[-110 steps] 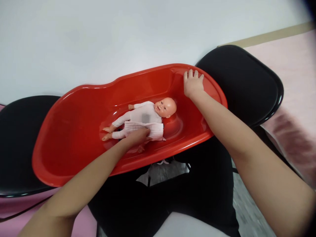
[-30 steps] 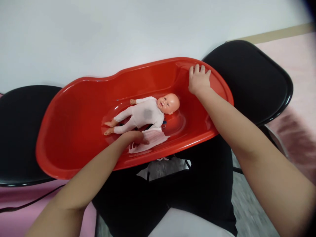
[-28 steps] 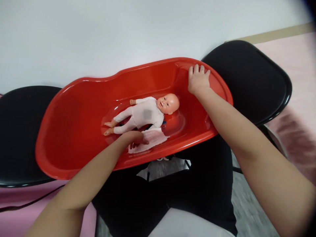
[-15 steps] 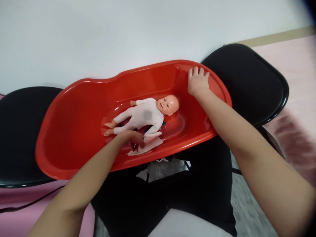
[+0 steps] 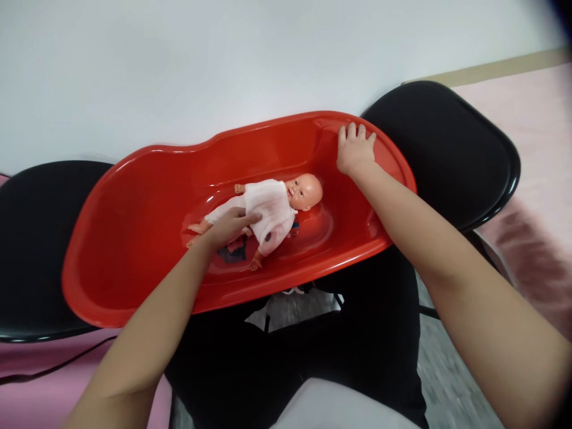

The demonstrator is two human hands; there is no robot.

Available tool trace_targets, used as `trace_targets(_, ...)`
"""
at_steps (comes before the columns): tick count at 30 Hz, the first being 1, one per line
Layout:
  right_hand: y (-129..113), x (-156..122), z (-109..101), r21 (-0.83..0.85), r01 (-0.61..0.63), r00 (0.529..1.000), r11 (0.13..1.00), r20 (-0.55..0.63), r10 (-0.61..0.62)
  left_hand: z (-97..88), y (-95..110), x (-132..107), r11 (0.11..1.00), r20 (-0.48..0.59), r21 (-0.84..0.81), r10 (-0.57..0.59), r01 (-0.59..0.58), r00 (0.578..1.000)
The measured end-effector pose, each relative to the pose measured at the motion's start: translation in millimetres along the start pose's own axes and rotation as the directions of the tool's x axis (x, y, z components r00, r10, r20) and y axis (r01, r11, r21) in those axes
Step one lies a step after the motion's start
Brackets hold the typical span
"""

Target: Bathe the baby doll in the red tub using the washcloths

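A baby doll [image 5: 298, 192] in white clothes lies on its back in the middle of a red plastic baby tub [image 5: 134, 208], head to the right. My left hand [image 5: 227, 225] presses a pale pink cloth [image 5: 270, 210] onto the doll's chest and belly, fingers closed over the cloth. At the far right end of the tub, my right hand [image 5: 354, 148] rests on the inner rim with its fingers spread flat. The doll's legs stick out to the left of my left hand.
The tub rests across two black chair seats, one at the left [image 5: 31, 250] and one at the right [image 5: 447, 149]. A white wall [image 5: 179, 71] stands behind. Pink floor mat [image 5: 531, 137] lies to the right. My dark-clothed lap is below the tub.
My left hand has carried the pink cloth from the tub floor beside the doll up onto the doll's torso. The right hand has stayed on the rim.
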State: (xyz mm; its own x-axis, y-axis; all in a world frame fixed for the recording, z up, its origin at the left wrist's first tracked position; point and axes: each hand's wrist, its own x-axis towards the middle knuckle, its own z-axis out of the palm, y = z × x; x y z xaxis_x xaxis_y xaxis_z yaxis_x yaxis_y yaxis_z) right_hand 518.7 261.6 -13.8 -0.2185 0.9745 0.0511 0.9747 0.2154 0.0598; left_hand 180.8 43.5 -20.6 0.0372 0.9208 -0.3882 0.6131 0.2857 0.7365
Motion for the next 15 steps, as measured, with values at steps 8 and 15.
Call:
trace_targets(8, -12, 5, -1, 0.275, 0.373, 0.926, 0.886, -0.164, -0.339, 10.1, -5, 3, 0.976, -0.36, -0.021, 0.195, -0.217, 0.912)
trace_targets(15, -67, -34, -17, 0.877, 0.333, 0.756, 0.346, -0.029, -0.654, 8.1, 28, -15, 0.939, -0.32, -0.037, 0.312, -0.341, 0.895)
